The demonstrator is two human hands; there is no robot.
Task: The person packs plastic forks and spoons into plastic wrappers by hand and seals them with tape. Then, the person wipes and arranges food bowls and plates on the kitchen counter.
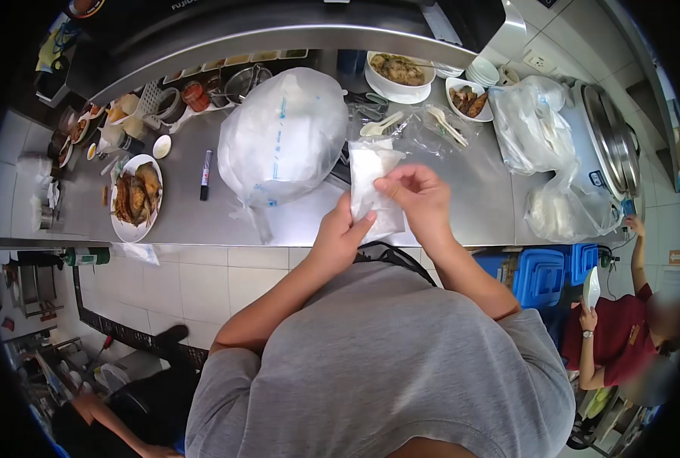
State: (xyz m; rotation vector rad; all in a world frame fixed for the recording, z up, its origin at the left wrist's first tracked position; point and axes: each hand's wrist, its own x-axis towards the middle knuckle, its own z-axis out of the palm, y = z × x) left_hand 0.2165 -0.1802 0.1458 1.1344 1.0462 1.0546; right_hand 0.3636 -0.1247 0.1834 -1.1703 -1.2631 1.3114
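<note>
A flat white packet (372,183), which looks like folded tissue in thin clear plastic, stands upright before my chest. My left hand (340,233) grips its lower left edge, thumb across the front. The fingers of my right hand (422,195) are bent in a pinch at its right edge; the exact fingertip contact is partly hidden. Just left of the packet sits a large bulging white plastic bag (285,133). Beyond the packet lie pale plastic spoons (382,124) and forks (447,126) on clear plastic wrappers (416,137).
A plate of fried fish (135,200) and a marker (206,175) lie left on the steel counter (309,217). At the back is a bowl of food (396,72). Plastic bags (534,122) and a round steel lid (607,141) stand right. A co-worker in maroon (607,336) is at lower right.
</note>
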